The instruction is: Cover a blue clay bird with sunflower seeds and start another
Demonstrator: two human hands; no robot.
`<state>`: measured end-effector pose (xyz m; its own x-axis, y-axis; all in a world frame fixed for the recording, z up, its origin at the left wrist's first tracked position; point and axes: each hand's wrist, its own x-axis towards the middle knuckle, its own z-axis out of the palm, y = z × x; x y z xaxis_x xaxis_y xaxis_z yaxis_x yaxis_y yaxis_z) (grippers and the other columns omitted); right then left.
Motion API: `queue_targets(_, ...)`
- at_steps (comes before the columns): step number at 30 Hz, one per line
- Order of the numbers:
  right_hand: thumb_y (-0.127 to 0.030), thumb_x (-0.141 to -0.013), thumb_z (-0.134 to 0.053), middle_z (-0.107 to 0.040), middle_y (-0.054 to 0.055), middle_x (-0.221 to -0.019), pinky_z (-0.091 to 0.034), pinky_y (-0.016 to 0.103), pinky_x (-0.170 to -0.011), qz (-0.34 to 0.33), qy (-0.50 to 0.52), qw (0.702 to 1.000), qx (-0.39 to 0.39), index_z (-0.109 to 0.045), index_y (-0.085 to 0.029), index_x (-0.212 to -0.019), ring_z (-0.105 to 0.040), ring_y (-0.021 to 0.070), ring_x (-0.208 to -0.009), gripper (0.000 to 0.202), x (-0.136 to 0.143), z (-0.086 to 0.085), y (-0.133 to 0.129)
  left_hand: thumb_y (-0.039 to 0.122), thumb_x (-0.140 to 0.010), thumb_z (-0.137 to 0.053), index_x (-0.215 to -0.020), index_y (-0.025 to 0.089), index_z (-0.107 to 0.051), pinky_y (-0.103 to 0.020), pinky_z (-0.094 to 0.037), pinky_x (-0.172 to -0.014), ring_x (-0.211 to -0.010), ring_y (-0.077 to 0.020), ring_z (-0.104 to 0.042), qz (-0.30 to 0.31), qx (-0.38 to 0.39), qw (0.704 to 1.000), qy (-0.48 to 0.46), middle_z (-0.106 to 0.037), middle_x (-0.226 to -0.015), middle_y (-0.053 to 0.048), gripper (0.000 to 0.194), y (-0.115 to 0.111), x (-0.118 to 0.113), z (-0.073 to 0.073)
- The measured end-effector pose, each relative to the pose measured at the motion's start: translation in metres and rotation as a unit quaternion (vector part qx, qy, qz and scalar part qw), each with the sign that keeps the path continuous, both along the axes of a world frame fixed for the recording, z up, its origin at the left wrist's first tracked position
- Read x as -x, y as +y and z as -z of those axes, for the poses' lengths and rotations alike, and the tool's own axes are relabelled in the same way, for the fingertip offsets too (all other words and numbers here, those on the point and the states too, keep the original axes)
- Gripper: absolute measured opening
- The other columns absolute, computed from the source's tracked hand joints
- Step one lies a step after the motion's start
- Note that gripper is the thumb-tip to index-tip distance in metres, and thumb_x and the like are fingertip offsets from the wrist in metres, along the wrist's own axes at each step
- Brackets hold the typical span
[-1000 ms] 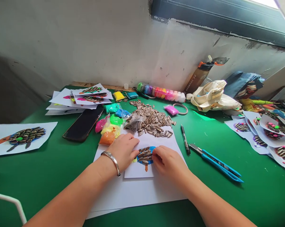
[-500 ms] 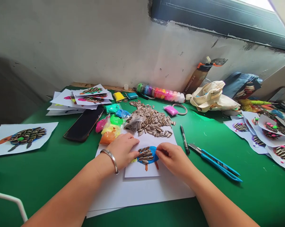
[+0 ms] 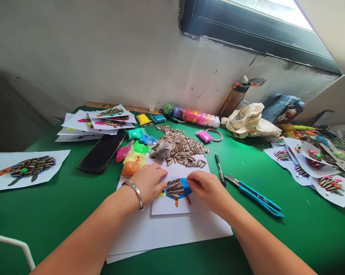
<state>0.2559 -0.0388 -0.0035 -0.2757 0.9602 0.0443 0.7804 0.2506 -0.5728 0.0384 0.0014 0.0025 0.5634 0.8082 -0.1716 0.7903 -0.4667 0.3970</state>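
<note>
On a small white card is an animal shape of blue clay, with a yellow head and two orange-brown legs. Striped sunflower seeds cover its left and middle part; bare blue shows at the right. My left hand, with a silver bangle at the wrist, rests on the card's left side, thumb and fingers apart, the thumb by the yellow head. At the blue right end, my right hand has thumb and forefinger pinched together. Whatever sits between those fingertips is hidden.
Behind the card lies a heap of sunflower seeds, with bagged coloured clay on its left. A pen and a blue utility knife lie right. A phone and finished seed pictures lie left.
The view has shifted slightly. My right hand's fingertips are pinched a little higher over the blue end. My left hand stays on the card.
</note>
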Motion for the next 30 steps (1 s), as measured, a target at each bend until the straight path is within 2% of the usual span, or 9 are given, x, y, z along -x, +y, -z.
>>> queue_targets(4,-0.01,-0.085,-0.046,-0.06,0.0,-0.075,-0.035,0.023,-0.063,-0.035,-0.066,0.996,-0.04,-0.064,-0.019,-0.078,-0.052,0.0125,-0.072,0.021,0.012,-0.011,0.021,0.025,-0.085,-0.048,-0.095,0.02,-0.065,-0.035,-0.044,-0.087,-0.098,-0.0234,-0.055,0.012,-0.011,1.0,0.017,-0.061,-0.1,-0.008,0.021,-0.002,-0.001,-0.006)
queue_targets(8,-0.007,-0.086,-0.044,-0.061,0.004,-0.085,-0.033,0.022,-0.063,-0.087,-0.146,0.981,-0.089,-0.066,-0.018,-0.084,-0.054,0.0128,-0.077,0.025,0.029,-0.007,0.045,0.025,-0.085,-0.048,-0.088,0.018,-0.065,-0.034,-0.045,-0.085,-0.094,-0.0224,-0.057,0.012,-0.014,1.0,0.023,-0.061,-0.098,-0.008,0.019,-0.001,-0.002,-0.008)
queue_targets(11,-0.009,-0.084,-0.048,-0.06,0.004,-0.083,-0.033,0.023,-0.063,-0.136,-0.208,0.961,-0.125,-0.065,-0.018,-0.08,-0.054,0.0138,-0.077,0.019,0.04,-0.001,0.057,0.025,-0.086,-0.046,-0.086,0.017,-0.065,-0.034,-0.045,-0.085,-0.094,-0.0226,-0.057,0.008,-0.017,1.0,0.015,-0.061,-0.097,-0.009,0.021,0.0,-0.001,-0.005)
queue_targets(16,-0.016,-0.08,-0.056,-0.06,0.006,-0.08,-0.035,0.026,-0.066,-0.183,-0.242,0.944,-0.126,-0.062,-0.017,-0.077,-0.055,0.016,-0.073,0.007,0.049,-0.002,0.065,0.026,-0.086,-0.045,-0.092,0.016,-0.065,-0.036,-0.045,-0.086,-0.094,-0.0239,-0.056,0.007,-0.022,1.0,0.011,-0.061,-0.098,-0.01,0.024,0.001,-0.002,0.0)
queue_targets(22,-0.019,-0.084,-0.052,-0.06,0.01,-0.083,-0.037,0.028,-0.065,-0.194,-0.263,0.938,-0.118,-0.059,-0.015,-0.086,-0.056,0.0191,-0.073,0.008,0.053,-0.006,0.069,0.024,-0.085,-0.047,-0.091,0.017,-0.066,-0.037,-0.045,-0.087,-0.095,-0.0239,-0.056,-0.002,-0.019,1.0,-0.012,-0.062,-0.098,-0.01,0.021,0.0,-0.001,0.003)
queue_targets(26,-0.018,-0.084,-0.053,-0.06,0.007,-0.083,-0.037,0.027,-0.066,-0.196,-0.253,0.941,-0.114,-0.059,-0.017,-0.085,-0.055,0.0177,-0.075,0.006,0.052,-0.005,0.073,0.025,-0.086,-0.046,-0.091,0.017,-0.066,-0.036,-0.045,-0.085,-0.093,-0.0236,-0.056,-0.003,-0.024,1.0,0.006,-0.061,-0.098,-0.01,0.023,-0.001,-0.002,0.001)
queue_targets(30,-0.008,-0.083,-0.045,-0.058,0.006,-0.083,-0.037,0.024,-0.063,-0.145,-0.225,0.957,-0.114,-0.059,-0.017,-0.082,-0.053,0.0149,-0.074,0.017,0.034,-0.007,0.063,0.026,-0.086,-0.046,-0.089,0.017,-0.064,-0.035,-0.045,-0.083,-0.092,-0.023,-0.056,0.005,-0.024,1.0,0.015,-0.06,-0.096,-0.009,0.02,-0.002,-0.002,-0.004)
